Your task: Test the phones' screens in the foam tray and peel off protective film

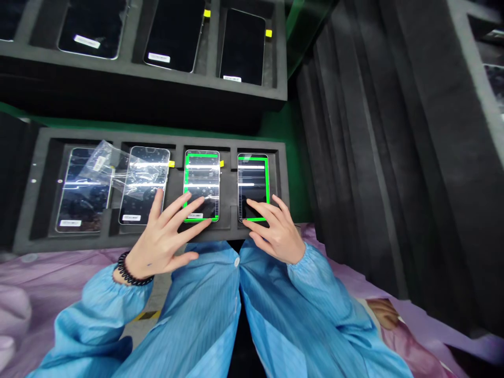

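Spread over the lower part of a lit phone (201, 176), my left hand (165, 236) is open, its fingertips on or just above the screen. My right hand (275, 228) is also open, with fingertips at the lower half of another lit phone (252, 181). Green bands run along the edges of both screens. These phones lie in separate compartments of a dark foam tray (228, 233). To the left lie two dark-screened phones, one (136, 199) near my left fingers and one (81, 194) farther left. A crumpled clear plastic bag (118, 168) lies across both.
Behind stands a second foam tray (157, 79) holding several dark phones with white labels. Tall dark foam stacks (354, 131) rise on the right. Another person's hand (382, 313) shows at lower right, and pink clothing (31, 273) at lower left.
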